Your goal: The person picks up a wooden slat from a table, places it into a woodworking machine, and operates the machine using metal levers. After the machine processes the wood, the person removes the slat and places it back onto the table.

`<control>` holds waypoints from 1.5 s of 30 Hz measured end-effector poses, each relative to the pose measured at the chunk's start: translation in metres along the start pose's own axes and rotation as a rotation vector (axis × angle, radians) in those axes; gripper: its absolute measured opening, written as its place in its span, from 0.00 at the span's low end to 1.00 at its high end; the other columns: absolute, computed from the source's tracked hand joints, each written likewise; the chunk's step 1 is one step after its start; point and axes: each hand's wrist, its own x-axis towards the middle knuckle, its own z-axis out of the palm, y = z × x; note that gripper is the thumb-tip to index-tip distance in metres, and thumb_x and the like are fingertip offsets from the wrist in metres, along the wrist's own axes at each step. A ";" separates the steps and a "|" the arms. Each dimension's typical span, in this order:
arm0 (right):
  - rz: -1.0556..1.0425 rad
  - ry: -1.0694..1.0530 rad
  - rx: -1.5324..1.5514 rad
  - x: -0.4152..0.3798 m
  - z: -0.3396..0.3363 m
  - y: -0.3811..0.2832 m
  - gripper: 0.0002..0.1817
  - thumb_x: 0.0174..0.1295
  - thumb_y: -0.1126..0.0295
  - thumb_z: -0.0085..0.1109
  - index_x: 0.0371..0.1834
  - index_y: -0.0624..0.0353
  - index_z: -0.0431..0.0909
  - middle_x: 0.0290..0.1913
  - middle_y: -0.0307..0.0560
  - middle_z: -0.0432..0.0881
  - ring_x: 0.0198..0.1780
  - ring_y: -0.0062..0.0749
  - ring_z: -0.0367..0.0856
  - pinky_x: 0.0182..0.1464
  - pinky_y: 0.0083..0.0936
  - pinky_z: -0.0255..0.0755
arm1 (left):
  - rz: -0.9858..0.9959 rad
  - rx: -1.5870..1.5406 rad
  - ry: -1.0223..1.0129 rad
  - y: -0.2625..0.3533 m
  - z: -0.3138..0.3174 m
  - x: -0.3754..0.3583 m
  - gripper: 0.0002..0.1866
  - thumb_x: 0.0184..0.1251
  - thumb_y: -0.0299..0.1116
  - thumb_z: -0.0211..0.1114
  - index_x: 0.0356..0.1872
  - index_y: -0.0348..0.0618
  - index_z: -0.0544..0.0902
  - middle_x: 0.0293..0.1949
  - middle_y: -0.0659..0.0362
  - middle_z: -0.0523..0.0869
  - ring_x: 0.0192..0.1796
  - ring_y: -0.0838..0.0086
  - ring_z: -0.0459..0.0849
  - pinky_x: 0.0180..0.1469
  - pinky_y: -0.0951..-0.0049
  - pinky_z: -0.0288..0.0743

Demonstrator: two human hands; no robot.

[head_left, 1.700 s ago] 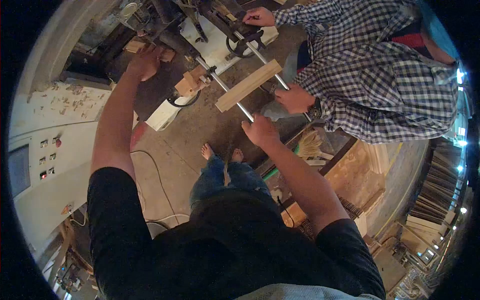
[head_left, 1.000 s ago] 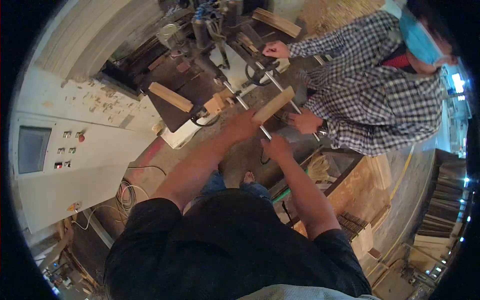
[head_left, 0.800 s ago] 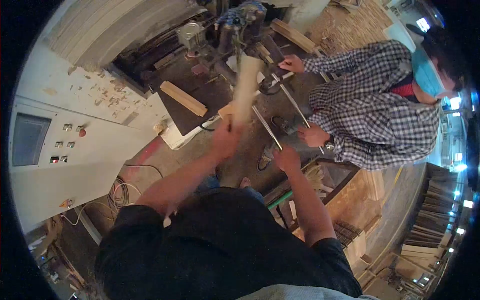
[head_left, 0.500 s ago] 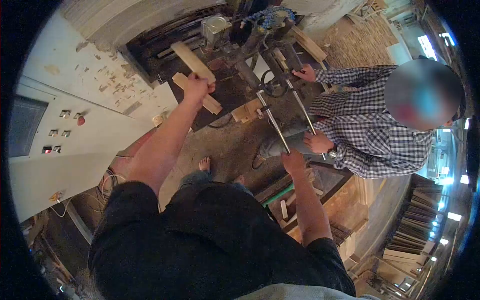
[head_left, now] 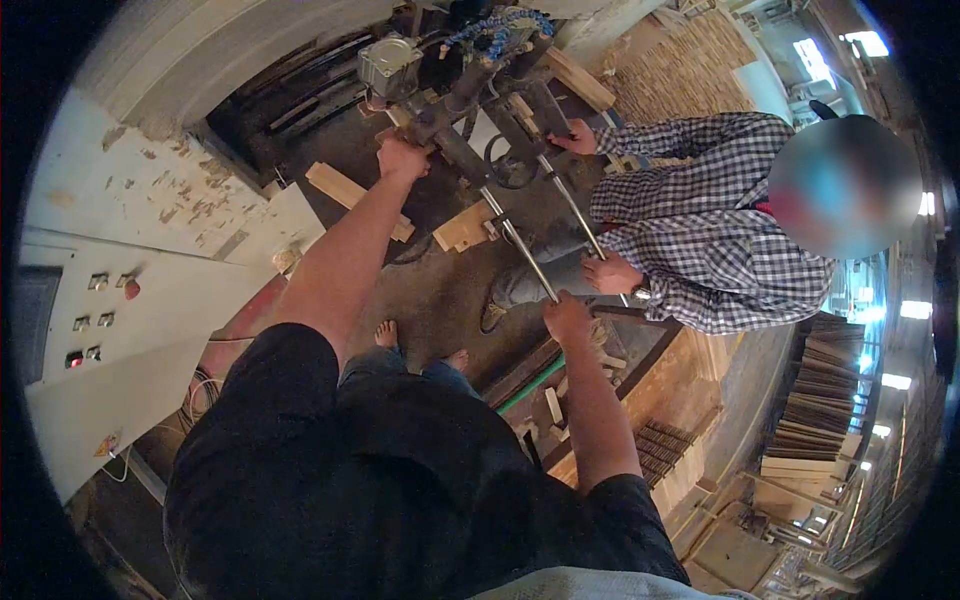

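Note:
My left hand [head_left: 403,160] is closed at the near side of the machine [head_left: 455,115]. A short part of a light wooden board [head_left: 398,117] shows just beyond its fingers; the rest is hidden by the hand and the machine. Two flat wooden pieces [head_left: 350,195] lie below that hand. My right hand [head_left: 568,318] is wrapped round the end of a shiny metal rod [head_left: 525,256] that runs out from the machine. Between the rods and my left arm sits a wooden block [head_left: 464,228].
A co-worker in a checked shirt [head_left: 700,190] stands at the right, one hand [head_left: 612,273] by the second rod [head_left: 575,205], the other [head_left: 576,137] at the machine. A control cabinet [head_left: 150,320] stands left. Wood pieces fill a bin [head_left: 555,405] below my right hand.
My left hand has brought the board up to the machine, where most of it is now hidden. The view has shifted, and my right hand remains on the rod's end.

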 end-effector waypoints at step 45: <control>0.025 0.165 -0.106 0.005 0.016 0.001 0.22 0.62 0.49 0.57 0.43 0.58 0.82 0.35 0.61 0.86 0.41 0.60 0.86 0.46 0.54 0.78 | -0.138 0.036 -0.167 0.023 -0.031 0.004 0.21 0.64 0.27 0.60 0.60 0.42 0.75 0.29 0.50 0.89 0.23 0.67 0.89 0.22 0.69 0.84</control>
